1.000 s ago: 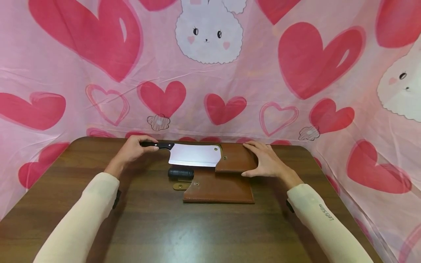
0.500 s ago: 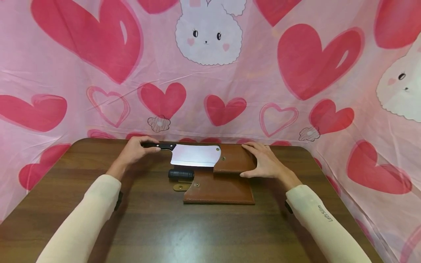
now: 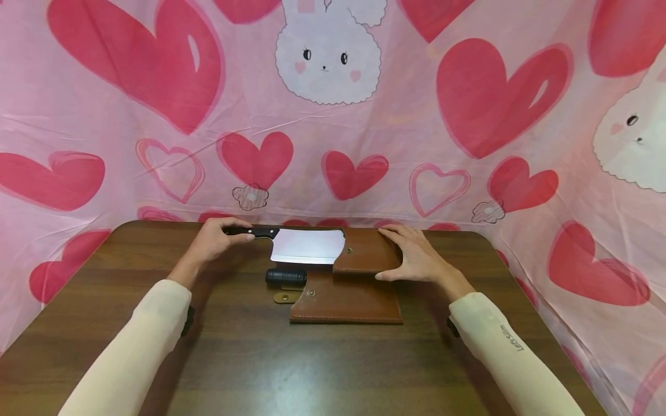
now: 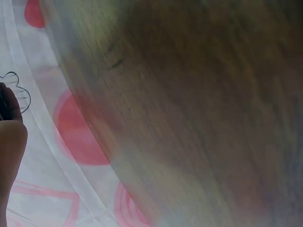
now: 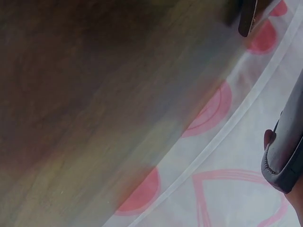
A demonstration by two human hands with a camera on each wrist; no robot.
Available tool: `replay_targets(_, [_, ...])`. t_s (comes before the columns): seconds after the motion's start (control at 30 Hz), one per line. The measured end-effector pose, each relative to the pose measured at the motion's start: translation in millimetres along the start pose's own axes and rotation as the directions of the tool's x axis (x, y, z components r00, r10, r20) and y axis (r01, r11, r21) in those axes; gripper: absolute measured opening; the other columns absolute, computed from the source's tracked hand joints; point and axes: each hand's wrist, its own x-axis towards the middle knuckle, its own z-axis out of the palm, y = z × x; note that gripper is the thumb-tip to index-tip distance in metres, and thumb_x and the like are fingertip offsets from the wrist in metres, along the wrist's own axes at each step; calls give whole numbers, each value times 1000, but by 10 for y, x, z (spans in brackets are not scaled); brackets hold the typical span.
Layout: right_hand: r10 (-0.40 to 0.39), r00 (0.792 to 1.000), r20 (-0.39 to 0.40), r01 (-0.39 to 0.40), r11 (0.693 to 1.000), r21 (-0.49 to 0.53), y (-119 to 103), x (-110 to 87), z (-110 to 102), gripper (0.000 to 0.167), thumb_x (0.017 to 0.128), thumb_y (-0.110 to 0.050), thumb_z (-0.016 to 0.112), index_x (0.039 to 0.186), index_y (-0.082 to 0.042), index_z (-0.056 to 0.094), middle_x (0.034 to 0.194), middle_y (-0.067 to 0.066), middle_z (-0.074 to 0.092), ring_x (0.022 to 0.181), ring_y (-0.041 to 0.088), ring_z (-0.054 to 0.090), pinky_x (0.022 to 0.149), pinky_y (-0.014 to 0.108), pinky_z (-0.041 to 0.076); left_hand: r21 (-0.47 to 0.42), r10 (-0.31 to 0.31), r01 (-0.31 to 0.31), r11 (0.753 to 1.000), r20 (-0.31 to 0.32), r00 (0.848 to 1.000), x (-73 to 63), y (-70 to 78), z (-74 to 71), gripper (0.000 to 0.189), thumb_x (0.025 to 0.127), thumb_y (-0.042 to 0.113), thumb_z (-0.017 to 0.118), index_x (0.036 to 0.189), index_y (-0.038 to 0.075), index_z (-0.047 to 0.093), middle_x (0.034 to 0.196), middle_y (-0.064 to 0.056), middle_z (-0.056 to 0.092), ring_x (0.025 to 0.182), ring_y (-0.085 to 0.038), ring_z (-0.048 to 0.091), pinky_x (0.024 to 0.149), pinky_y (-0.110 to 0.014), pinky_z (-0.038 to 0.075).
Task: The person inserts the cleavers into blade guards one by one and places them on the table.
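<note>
My left hand (image 3: 215,238) pinches the black handle (image 3: 262,232) of a cleaver between thumb and fingers, at the back of the table. The cleaver's broad shiny blade (image 3: 306,246) points right, its tip end inside the mouth of a brown leather sheath (image 3: 364,251). My right hand (image 3: 416,254) grips that sheath at its far end, fingers along the top edge and thumb at the bottom edge. Part of the left hand (image 4: 10,156) shows at the edge of the left wrist view. In the right wrist view the sheath's end (image 5: 284,151) appears at the right edge.
A second brown leather sheath (image 3: 343,300) lies nearer on the wooden table (image 3: 234,358), partly overlapped by the held one. From its left side stick out a black ribbed handle (image 3: 286,277) and a strap with a snap (image 3: 285,297). Behind hangs a pink heart-printed cloth (image 3: 395,115).
The held sheath has slid left with my right hand, farther over the blade, and the blade's corner hole is now covered. My left hand and the cleaver have shifted slightly right.
</note>
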Motion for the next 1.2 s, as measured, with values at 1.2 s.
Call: replay_targets(1.2, [-18,1000,2,18,997,-76,-144,84,27,112,67,-74,78,151,-7,47,147,11,48,135,33,39,109,58,29,-72,6,-9,997,-37,999,8,176,144,40,88,28,82,119,3,73,121,-16,66,102,-30,53,79,-26,50])
